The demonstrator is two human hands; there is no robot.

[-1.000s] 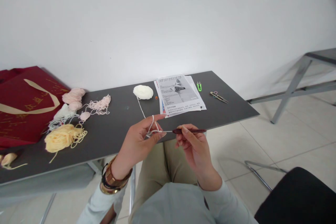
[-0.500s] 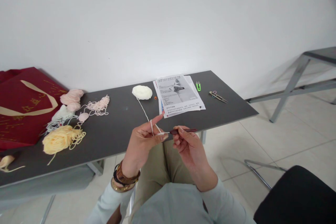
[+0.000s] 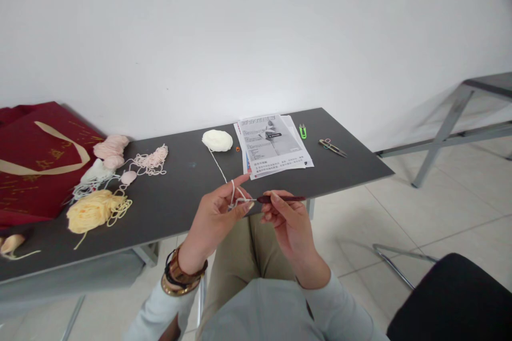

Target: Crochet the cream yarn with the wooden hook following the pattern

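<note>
White yarn [image 3: 218, 166] runs from a white yarn ball [image 3: 217, 140] on the table down to my left hand [image 3: 218, 210]. It loops over the raised index finger, while the thumb and other fingers pinch the yarn work. In my right hand [image 3: 290, 221] is a crochet hook [image 3: 280, 199] with a dark red handle, held like a pencil. Its thin metal tip points left and reaches the yarn at my left thumb; the exact stitch is too small to make out. Both hands are above my lap at the table's near edge.
Printed sheets [image 3: 274, 144] lie behind my hands, with green thread snips [image 3: 303, 131] and metal snips [image 3: 333, 147] to their right. Leftward are a yellow yarn ball [image 3: 90, 212], pink yarn [image 3: 112, 147] and a red bag [image 3: 36, 170]. A black chair [image 3: 456, 298] stands at right.
The hook has shifted slightly to the right, and the yarn at my left fingertips now shows a looser loop. My left wrist has moved a little left.
</note>
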